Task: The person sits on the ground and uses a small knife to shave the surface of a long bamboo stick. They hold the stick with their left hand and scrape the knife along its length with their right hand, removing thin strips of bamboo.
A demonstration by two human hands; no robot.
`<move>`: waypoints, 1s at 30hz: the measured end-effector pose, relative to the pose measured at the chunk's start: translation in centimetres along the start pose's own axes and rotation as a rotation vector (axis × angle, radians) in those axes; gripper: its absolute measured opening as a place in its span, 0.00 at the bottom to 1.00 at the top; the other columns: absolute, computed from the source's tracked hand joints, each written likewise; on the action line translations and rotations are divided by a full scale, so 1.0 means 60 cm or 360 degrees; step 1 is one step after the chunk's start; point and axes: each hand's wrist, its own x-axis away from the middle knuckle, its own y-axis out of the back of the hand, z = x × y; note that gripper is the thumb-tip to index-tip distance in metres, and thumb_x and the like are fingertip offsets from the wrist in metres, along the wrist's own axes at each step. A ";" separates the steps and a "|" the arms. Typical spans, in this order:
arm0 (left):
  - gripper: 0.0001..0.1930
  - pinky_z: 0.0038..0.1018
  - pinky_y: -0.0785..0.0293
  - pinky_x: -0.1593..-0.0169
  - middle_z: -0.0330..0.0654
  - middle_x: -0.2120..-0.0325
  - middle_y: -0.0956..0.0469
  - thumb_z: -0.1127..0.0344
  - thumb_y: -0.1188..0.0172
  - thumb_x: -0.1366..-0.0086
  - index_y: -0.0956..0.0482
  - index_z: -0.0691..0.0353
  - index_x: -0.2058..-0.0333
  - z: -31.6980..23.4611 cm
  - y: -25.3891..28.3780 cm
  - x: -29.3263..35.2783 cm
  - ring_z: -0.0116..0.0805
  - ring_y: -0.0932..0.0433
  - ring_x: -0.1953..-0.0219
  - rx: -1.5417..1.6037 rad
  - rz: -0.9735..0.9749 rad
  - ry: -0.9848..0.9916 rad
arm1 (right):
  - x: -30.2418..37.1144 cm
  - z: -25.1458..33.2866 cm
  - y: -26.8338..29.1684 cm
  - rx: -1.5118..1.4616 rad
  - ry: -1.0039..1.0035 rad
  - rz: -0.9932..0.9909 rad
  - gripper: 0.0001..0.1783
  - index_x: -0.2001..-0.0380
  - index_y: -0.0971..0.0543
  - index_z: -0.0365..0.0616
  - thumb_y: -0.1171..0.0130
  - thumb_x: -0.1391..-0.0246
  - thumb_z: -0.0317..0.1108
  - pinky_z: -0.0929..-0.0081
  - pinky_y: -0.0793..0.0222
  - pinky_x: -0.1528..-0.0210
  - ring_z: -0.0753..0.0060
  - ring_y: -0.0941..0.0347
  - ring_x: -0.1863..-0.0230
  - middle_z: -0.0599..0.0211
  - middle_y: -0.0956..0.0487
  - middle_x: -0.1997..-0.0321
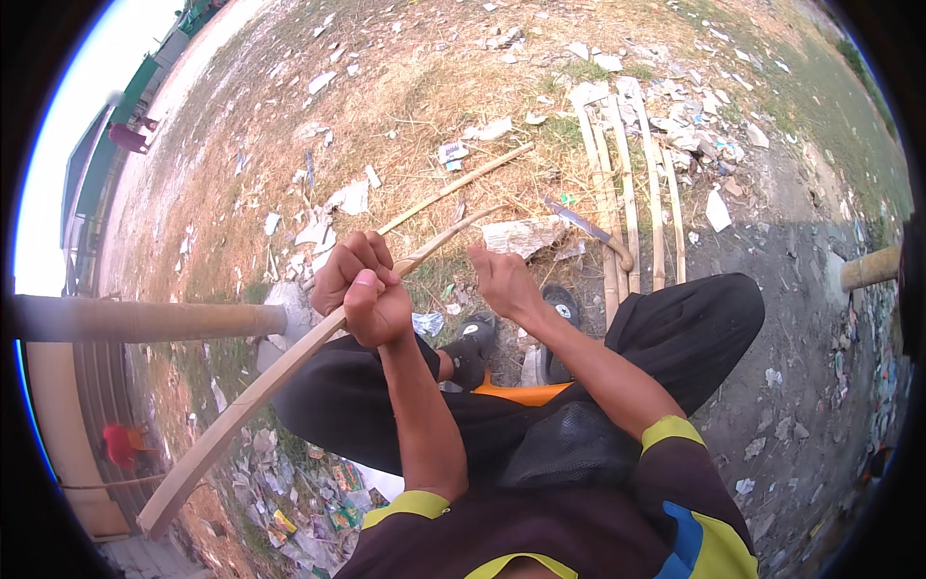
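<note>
My left hand (364,294) is closed round a long split-bamboo strip (256,396). One end of the strip reaches down to the lower left, and its thin far end points up and right beyond my hand. My right hand (506,287) is apart from the strip, raised above my shoes with its fingers curled in; whatever it holds, if anything, is hidden. A second thin bamboo strip (463,186) lies on the ground just past my left hand. Farther right, a long-bladed knife (584,224) with a curved wooden handle rests by several bamboo strips (627,179).
I sit on something orange (521,394) with my knees spread. A thick bamboo pole (154,318) stands at the left, another pole (870,267) at the right. Litter (309,507) and dry grass cover the ground. A figure in red (127,138) is far off at the left.
</note>
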 end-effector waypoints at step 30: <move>0.11 0.23 0.51 0.83 0.35 0.91 0.47 0.71 0.53 0.57 0.45 0.57 0.90 -0.011 0.042 0.011 0.24 0.50 0.89 -0.0044 -0.0159 -0.0007 | -0.023 -0.066 -0.038 0.0012 -0.0036 0.0097 0.36 0.78 0.24 0.32 0.65 0.35 0.55 0.49 0.34 0.64 0.33 0.27 0.70 0.35 0.26 0.78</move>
